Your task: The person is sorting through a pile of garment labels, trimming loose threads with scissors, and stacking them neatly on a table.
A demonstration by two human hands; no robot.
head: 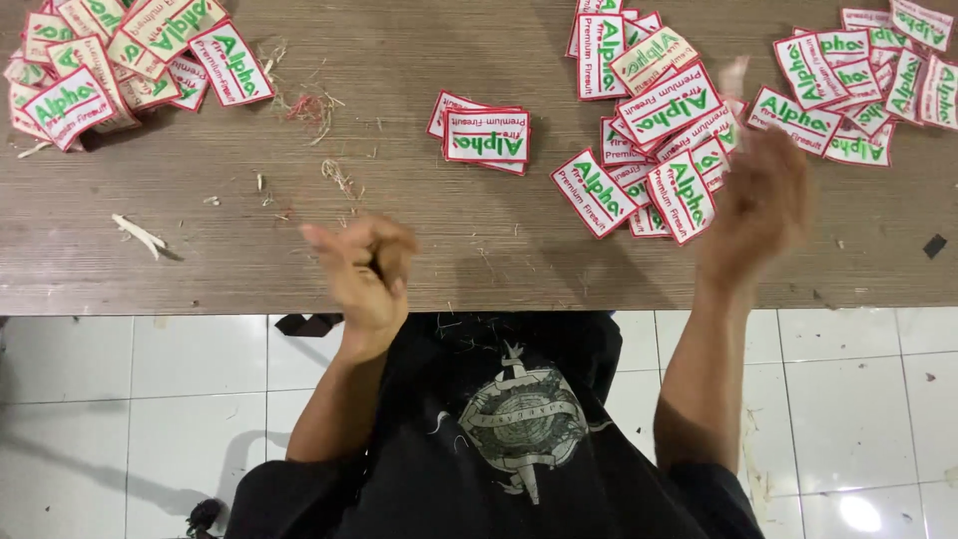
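My right hand (755,205), blurred so I cannot tell its fingers' state, hovers over the patch pile (659,150) toward the tabletop's (449,250) far right edge, nearer than my left hand (364,269), curled closed near the front edge.

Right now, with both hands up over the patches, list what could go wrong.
1. The right hand is motion-blurred over the loose heap of patches; a sweep could scatter them or knock some off the table edge.
2. The left hand is closed near that edge; what it grips cannot be seen and might drop to the tiled floor.
3. Thread scraps could get mixed into the small neat stack.
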